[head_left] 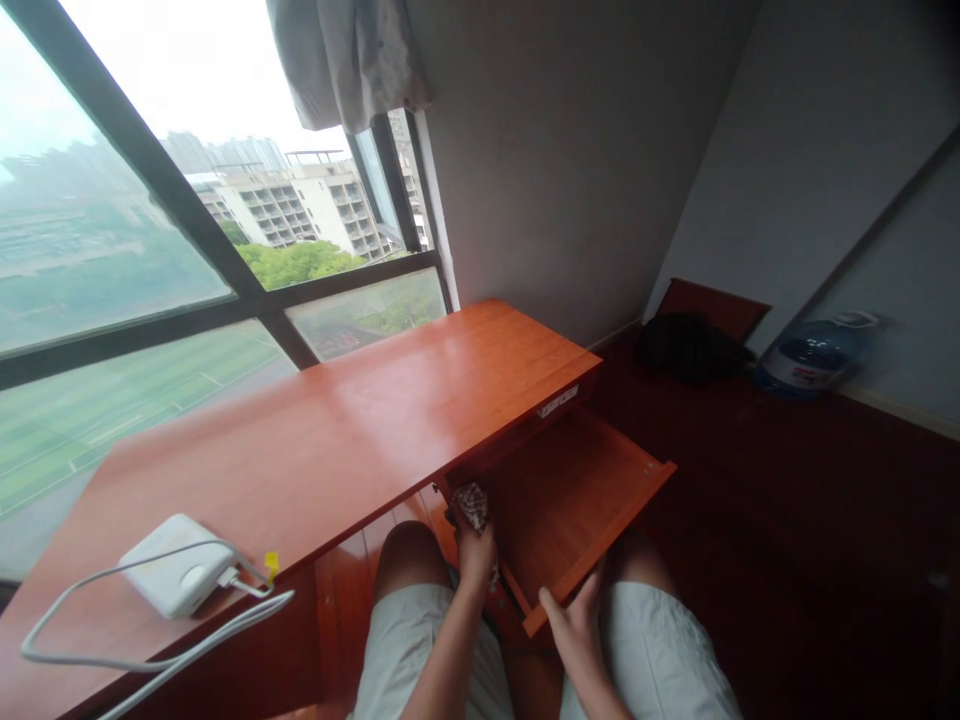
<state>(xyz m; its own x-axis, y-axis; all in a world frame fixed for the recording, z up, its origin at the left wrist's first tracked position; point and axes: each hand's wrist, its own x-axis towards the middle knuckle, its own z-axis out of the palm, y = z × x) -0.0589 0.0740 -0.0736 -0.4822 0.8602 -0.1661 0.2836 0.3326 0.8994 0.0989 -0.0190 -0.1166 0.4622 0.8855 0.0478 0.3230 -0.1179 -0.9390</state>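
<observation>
A reddish-brown wooden drawer is pulled out from under the desk, over my lap. My left hand is closed around a crumpled brown-and-white patterned cloth, beside the drawer's left side and close to the desk's edge. Part of that cloth hangs below the hand. At the near left corner, my right hand grips the drawer's front board, thumb on the outer face; its other fingers are partly hidden. The drawer's visible bottom is bare.
A white power adapter with a looped white cable lies on the desk's left end. Windows stand behind the desk. On the floor at right are a dark bag and a large blue water bottle. My legs are under the drawer.
</observation>
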